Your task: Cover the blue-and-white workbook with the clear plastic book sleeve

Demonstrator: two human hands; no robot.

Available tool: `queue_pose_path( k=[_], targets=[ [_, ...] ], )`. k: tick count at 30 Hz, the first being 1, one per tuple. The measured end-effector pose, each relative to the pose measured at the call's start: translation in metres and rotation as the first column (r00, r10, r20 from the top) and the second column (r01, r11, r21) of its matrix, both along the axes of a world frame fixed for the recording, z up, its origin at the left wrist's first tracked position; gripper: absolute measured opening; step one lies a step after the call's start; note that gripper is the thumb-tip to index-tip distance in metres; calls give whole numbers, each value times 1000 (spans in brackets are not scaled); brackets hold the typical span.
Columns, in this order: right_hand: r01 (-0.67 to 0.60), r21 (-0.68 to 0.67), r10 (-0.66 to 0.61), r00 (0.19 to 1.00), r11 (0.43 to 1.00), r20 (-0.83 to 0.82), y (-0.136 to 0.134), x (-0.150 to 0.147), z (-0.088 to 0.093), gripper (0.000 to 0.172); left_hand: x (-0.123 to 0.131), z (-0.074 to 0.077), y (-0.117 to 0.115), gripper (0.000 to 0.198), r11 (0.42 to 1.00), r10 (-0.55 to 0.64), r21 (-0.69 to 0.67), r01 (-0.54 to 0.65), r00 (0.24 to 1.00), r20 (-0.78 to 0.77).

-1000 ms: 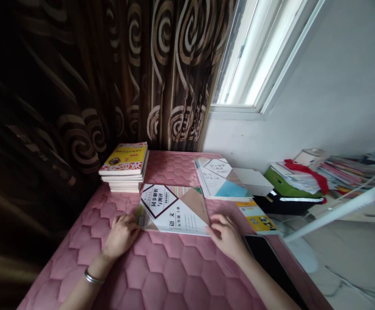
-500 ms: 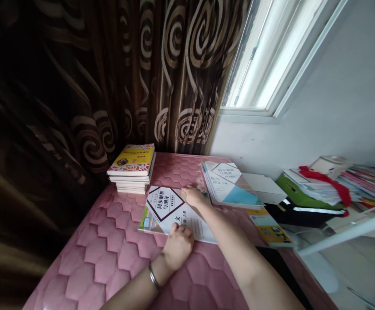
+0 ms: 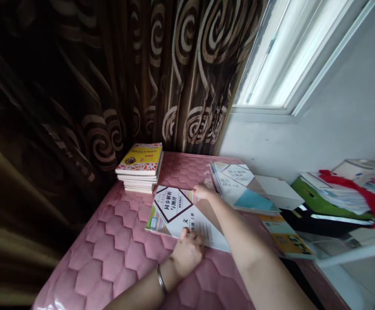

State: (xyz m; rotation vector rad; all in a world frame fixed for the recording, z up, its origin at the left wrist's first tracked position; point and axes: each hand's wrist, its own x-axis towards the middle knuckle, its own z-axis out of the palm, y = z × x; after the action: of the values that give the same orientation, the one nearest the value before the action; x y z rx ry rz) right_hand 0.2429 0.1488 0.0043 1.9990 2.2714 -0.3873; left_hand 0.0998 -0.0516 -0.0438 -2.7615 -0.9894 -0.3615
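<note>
A workbook (image 3: 182, 211) with a white, brown and green striped cover lies on the pink quilted tabletop (image 3: 110, 254), its cover printed with Chinese characters. My left hand (image 3: 189, 252), with a silver bangle at the wrist, is closed on the workbook's near edge, thumb on top of the cover. At the far edge, my right hand (image 3: 206, 192) pinches the same book, and its forearm crosses over the right part of the cover. The fingertips of both hands under the book are hidden.
Behind on the left stands a stack of books (image 3: 140, 165) topped by a yellow one. Similar workbooks (image 3: 239, 185) lie to the right, near a white box (image 3: 279, 191) and an orange-yellow book (image 3: 287, 239). A green and black bin (image 3: 329, 211) holds papers. Patterned curtains (image 3: 161, 77) hang behind.
The camera has turned slightly left, so the whole scene sits further right in the picture. Both hands keep their hold on the workbook, which looks nearly unmoved on the table.
</note>
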Motion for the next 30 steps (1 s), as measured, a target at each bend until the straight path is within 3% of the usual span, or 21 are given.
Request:
queue_pose_path(
  k=[10,16,22,27,30],
  targets=[
    [-21,-50,20,1000,999,-9,-7,3,8,27,-10,3,-2,22,990,-103,87,107,994,-40],
    [38,-51,-42,996,998,-79,-25,17,10,15,-57,9,-1,21,959,-231,145,245,967,-111],
    [175,-1,-170,957,985,-236,-81,47,0,30,-114,10,28,24,966,-164,183,182,980,-110],
    [313,38,-281,896,949,-345,-141,65,-14,29,-123,5,45,22,963,-131,222,150,986,-99],
    [381,22,-321,807,924,-495,-159,69,-27,29,-122,6,53,23,976,-95,184,118,987,-127]
  ],
)
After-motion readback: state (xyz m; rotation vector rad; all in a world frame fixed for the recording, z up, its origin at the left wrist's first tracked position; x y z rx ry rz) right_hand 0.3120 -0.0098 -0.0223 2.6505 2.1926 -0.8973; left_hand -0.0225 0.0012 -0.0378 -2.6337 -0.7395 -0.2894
